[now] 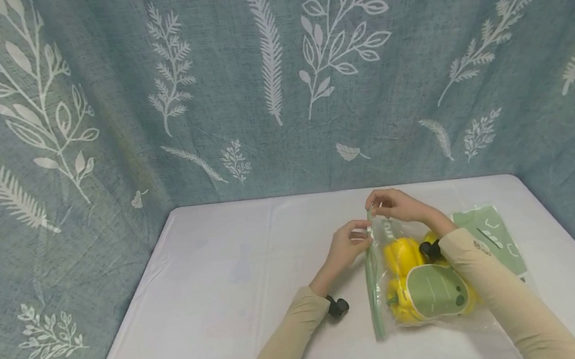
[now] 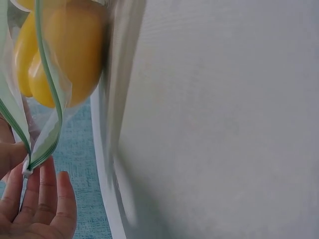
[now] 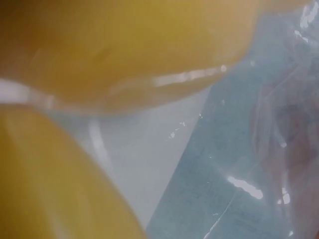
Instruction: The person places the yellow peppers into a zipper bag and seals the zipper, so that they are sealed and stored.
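Note:
A clear zip bag [image 1: 382, 275] with a green closure strip lies on the table, holding yellow bell peppers [image 1: 403, 256]. My left hand [image 1: 344, 250] pinches the closure near its far end, by a small white slider [image 2: 27, 168]. Just beyond, my right hand [image 1: 397, 204] grips the far end of the strip between thumb and fingers. In the left wrist view, the two green edges [image 2: 56, 107] stand apart and meet at the slider. The right wrist view is filled by blurred peppers [image 3: 149, 50] behind clear plastic.
A white table [image 1: 216, 304] carries the bag on its right side. The bag's green printed panel [image 1: 490, 237] spreads behind the right forearm. Black wrist cameras [image 1: 338, 307] hang at both wrists. A blue-green leaf-patterned curtain [image 1: 235, 79] surrounds the back and sides.

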Tool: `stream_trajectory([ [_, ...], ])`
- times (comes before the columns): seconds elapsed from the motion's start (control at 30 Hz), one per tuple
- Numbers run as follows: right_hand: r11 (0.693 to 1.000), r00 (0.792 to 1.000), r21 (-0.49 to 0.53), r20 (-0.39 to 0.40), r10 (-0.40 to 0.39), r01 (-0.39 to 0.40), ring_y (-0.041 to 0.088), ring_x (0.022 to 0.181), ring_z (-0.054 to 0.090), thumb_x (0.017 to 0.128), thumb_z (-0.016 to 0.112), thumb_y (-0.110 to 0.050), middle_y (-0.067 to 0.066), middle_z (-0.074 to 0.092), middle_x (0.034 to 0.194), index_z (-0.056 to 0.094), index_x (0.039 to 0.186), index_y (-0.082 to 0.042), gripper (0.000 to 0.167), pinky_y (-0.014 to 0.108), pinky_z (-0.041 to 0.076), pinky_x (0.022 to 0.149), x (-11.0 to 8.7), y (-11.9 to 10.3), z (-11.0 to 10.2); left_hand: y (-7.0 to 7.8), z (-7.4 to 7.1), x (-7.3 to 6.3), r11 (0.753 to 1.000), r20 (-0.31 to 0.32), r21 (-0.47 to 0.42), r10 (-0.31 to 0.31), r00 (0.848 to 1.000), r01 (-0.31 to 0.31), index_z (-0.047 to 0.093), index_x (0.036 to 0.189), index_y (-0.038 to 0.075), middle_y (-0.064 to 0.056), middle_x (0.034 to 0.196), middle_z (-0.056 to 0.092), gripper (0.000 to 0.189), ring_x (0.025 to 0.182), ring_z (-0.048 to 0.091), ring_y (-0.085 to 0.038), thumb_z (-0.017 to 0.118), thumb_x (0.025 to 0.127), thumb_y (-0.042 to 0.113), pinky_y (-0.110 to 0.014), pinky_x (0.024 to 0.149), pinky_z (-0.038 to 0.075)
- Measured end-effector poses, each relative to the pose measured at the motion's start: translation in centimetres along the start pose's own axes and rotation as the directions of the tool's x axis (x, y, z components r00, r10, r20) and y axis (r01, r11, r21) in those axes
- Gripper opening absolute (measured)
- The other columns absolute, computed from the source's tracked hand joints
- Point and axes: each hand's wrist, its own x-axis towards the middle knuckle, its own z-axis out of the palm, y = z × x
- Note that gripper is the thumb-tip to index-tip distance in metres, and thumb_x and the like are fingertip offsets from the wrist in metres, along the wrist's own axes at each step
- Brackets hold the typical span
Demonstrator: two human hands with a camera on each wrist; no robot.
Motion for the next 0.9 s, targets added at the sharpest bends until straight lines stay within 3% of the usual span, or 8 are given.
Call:
stream_trajectory([
  [0.4,0.999,0.999,-0.011,-0.004,0.044,-0.044,0.023,0.069,0.054,0.092,0.055,-0.003,0.015,0.062,0.093,0.06,0.101,-0.001,0.011,0.025,0.046,0.057,0.09,0.08,-0.08,-0.11,-0.1,-0.48,1.0,0.029,-0.002,-0.005,1.0,0.005,0.059,0.116,0.002,-0.013,0.116,0.06,0.034,0.1,0.062,-0.026,0.066,0.083,0.005,-0.02,0.082,0.052],
  [0.9,0.999,0.999,-0.007,-0.002,0.033,-0.033,0.021,0.067,0.053,0.092,0.054,-0.003,0.016,0.062,0.093,0.059,0.102,0.001,0.012,0.026,0.045,0.055,0.06,0.24,-0.02,-0.31,0.13,-1.05,1.0,-0.002,0.02,0.023,1.0,-0.023,0.063,0.108,0.0,-0.014,0.108,0.065,0.024,0.096,0.064,-0.027,0.065,0.085,0.006,-0.021,0.08,0.053],
])
